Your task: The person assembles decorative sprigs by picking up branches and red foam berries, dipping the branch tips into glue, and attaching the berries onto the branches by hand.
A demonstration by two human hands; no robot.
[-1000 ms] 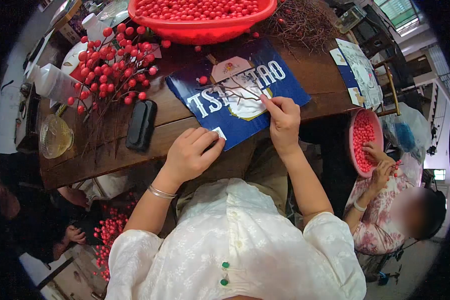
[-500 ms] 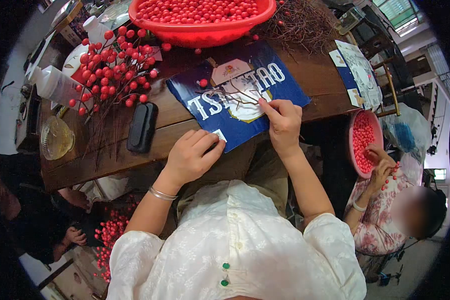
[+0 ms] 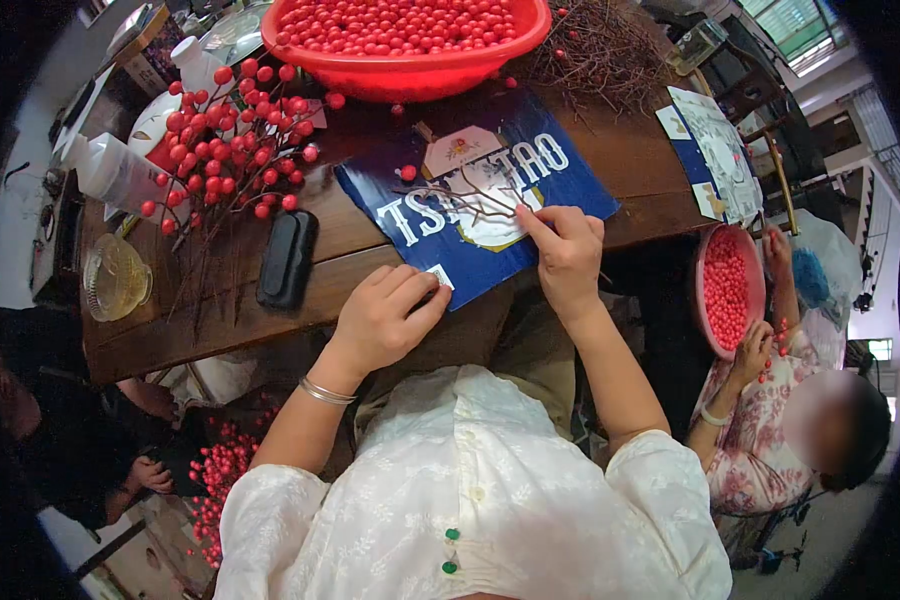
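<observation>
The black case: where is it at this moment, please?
In the head view, the black case lies left of centre on the wooden table, between the red berry bunch and the left hand.

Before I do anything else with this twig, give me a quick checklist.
1. Bare, brown, branching twig gripped: ok, pinched by the right hand.
2. Blue sheet with white lettering held steady: cannot tell; the left hand rests at its near edge, pressure unclear.
3. Sheet clear of loose berries: not ok; one round red berry lies on it.
4. White patch below the twig dry: cannot tell from this view.
5. Berry supply: ok; the red plastic basin at the table's far side is heaped with them.
</observation>
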